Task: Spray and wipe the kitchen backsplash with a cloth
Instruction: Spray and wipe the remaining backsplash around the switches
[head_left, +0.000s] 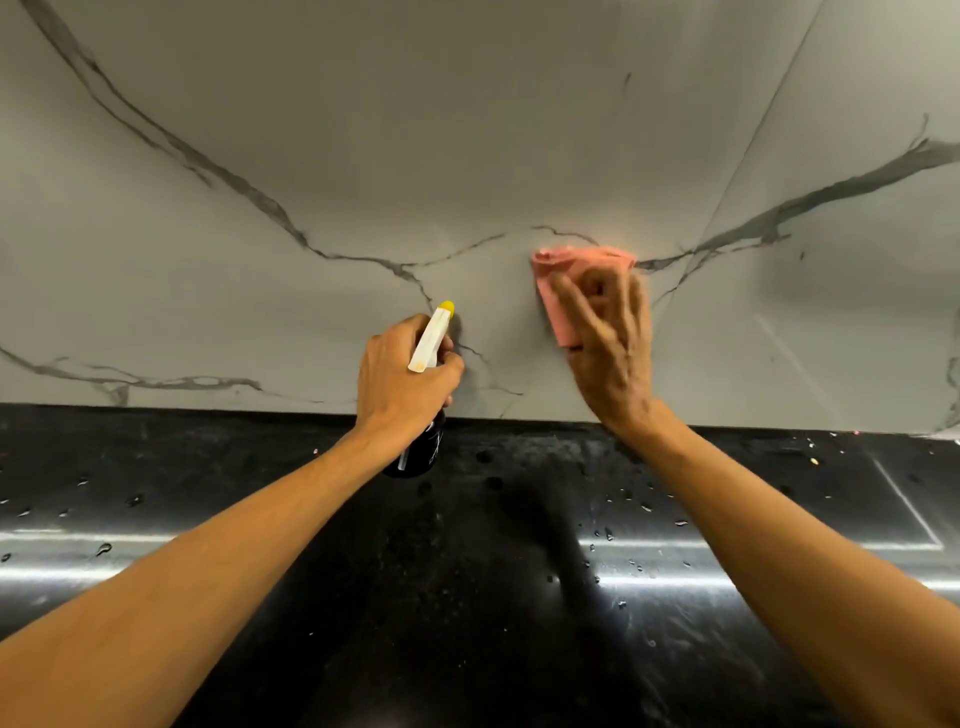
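So here's our view. Our left hand (405, 374) is wrapped around the neck of the spray bottle (420, 454), fingers curled tight just under the white trigger head. The yellow nozzle (447, 309) points up and toward the backsplash (363, 156), very near it. The bottle's dark body hangs below our fist, over the back edge of the bench (467, 597). We honestly can't tell if it's resting on the bench or held just above.

Our right hand (610, 343) is off to the right of the bottle, a bit apart from it. Its fingers are spread out and fairly flat, pressing the pink cloth (566, 270) against the backsplash. The hand looks blurry, so we can't make out each finger. The cloth is bunched up, mostly poking out above and to the left of our fingers, and it sits on the lower part of the wall where a couple of the dark veins (249, 197) meet.

The backsplash is pale grey marble-look slab. The bench is glossy black, with water droplets (644, 506) scattered over it.
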